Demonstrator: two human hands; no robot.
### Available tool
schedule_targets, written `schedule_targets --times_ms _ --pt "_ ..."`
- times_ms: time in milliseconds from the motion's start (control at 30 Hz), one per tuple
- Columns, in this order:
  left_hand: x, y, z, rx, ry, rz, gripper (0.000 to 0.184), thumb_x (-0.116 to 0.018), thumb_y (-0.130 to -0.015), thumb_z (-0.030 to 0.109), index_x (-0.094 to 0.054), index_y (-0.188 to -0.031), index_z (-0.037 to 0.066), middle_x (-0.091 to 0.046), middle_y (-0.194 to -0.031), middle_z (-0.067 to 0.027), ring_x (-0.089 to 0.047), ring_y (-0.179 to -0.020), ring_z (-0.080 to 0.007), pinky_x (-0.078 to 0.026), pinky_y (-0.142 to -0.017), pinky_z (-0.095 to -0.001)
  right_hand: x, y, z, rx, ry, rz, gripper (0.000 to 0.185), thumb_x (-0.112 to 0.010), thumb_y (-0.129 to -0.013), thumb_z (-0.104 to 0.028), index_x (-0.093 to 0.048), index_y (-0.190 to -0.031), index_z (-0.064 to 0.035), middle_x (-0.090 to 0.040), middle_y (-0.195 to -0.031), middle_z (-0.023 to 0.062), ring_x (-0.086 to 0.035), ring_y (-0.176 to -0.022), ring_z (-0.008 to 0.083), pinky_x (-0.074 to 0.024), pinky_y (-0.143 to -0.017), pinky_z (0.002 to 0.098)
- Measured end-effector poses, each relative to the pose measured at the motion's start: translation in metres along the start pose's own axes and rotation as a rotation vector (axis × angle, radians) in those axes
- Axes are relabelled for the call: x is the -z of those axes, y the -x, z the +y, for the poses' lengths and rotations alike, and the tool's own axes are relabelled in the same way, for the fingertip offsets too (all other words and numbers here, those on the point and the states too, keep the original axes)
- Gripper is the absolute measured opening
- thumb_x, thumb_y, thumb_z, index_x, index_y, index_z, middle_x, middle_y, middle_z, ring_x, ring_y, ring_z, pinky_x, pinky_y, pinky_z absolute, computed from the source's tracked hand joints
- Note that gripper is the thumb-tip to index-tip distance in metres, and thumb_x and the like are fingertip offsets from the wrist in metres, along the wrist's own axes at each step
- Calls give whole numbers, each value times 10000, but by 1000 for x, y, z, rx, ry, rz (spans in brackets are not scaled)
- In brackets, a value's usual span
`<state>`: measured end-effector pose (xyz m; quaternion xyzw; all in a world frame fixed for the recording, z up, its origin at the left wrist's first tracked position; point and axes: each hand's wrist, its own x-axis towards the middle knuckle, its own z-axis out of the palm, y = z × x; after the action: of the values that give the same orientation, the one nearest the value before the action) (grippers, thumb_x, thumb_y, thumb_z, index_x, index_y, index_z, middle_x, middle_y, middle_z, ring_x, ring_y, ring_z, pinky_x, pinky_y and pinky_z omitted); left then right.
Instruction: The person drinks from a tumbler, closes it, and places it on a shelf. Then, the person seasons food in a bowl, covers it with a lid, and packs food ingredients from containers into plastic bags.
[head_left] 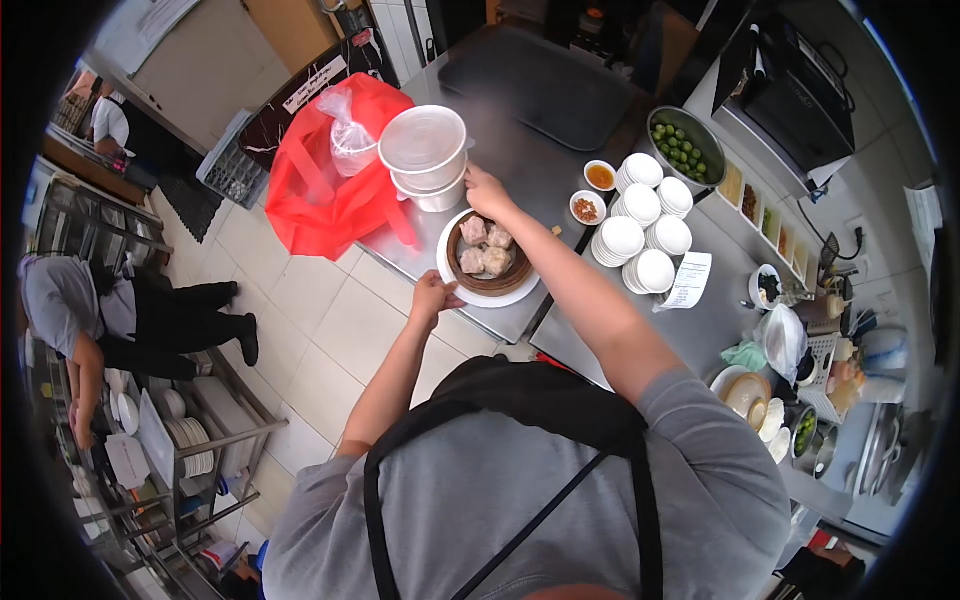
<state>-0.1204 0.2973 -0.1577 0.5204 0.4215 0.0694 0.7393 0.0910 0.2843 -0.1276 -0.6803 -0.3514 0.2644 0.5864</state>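
My left hand [434, 298] pinches the near-left rim of a white plate [520, 294]. A round bamboo steamer basket [490, 286] sits on that plate, with several dumplings [486, 247] inside. Beyond the plate's far rim, my right hand [488, 194] has its fingers curled, close against two stacked white tubs [424, 150] with translucent lids. What those fingers hold, if anything, is hidden. A red plastic bag [305, 190] lies left of the tubs, with a knotted clear bag [350, 140] on it.
Right of the plate are small sauce cups [600, 176], stacked white cups [640, 205], a receipt [688, 280] and a bowl of green citrus fruits [686, 150]. A black tray [540, 85] lies at the back. Another person [80, 310] works by a shelf at left.
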Motion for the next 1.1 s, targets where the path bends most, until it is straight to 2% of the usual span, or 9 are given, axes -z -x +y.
schedule_targets --times_ms 167,267,367,467,600,767,900,933,1100 --pt "-18 -7 -2 -28 74 0 165 -539 -783 -11 -434 -910 -26 -579 -805 -148 -625 -656 -237 -569 -570 -321 19 28 -27 -54 303 173 532 -456 -764 -18 -360 -1287 -46 -522 -1160 184 -480 -1112 290 -366 -942 345" --pt "-38 -16 2 -32 200 29 169 -506 -806 -12 -403 -939 -24 -571 -844 -152 -623 -706 -246 -567 -604 -326 49 66 -49 44 160 228 492 -488 -808 -90 -367 -1282 -43 -517 -1172 180 -493 -1101 276 -371 -937 353" --pt "-59 -26 3 -75 271 72 136 -495 -818 -12 -396 -912 -15 -549 -858 -149 -614 -719 -244 -567 -614 -332 85 95 -43 110 265 302 491 -526 -809 -33 -387 -1279 -61 -532 -1161 139 -531 -1038 211 -430 -876 292" --pt "-82 -38 7 -81 323 63 120 -479 -826 -24 -385 -898 -8 -532 -862 -150 -604 -728 -241 -567 -646 -345 104 135 -61 34 87 367 449 -518 -825 -25 -415 -1261 -60 -543 -1139 122 -535 -1013 188 -437 -856 279" --pt "-97 -73 13 -113 293 75 125 -466 -832 -25 -393 -932 -30 -539 -856 -149 -608 -711 -246 -569 -637 -352 110 172 -44 -19 210 347 407 -538 -814 -31 -470 -1214 -58 -562 -1105 115 -550 -971 179 -449 -812 277" --pt "-105 -120 30 -129 233 154 161 -465 -832 -21 -400 -977 -42 -547 -841 -136 -591 -629 -211 -566 -571 -333 106 178 -52 15 308 368 371 -555 -775 -65 -526 -1145 -75 -555 -1060 153 -581 -918 260 -466 -749 333" --pt "-113 -126 44 -233 448 307 305 -436 -830 -21 -366 -1127 -14 -497 -1003 -129 -578 -737 -196 -527 -591 -301 105 183 -54 17 355 343 367 -566 -775 -90 -530 -1140 -78 -566 -1038 145 -581 -852 267 -463 -722 337" --pt "-114 -127 42 -218 559 297 326 -411 -855 12 -345 -1174 21 -458 -1097 -109 -553 -876 -211 -499 -705 -328 104 186 -55 1 393 320 361 -568 -778 -103 -533 -1136 -77 -570 -1026 144 -579 -826 272 -462 -713 341" --pt "-133 -109 31 -181 641 266 316 -427 -866 103 -359 -1173 73 -466 -1077 -78 -510 -938 -198 -463 -737 -343 97 205 -63 38 444 310 327 -566 -780 -94 -548 -1104 -61 -576 -981 135 -577 -805 254 -457 -725 331"
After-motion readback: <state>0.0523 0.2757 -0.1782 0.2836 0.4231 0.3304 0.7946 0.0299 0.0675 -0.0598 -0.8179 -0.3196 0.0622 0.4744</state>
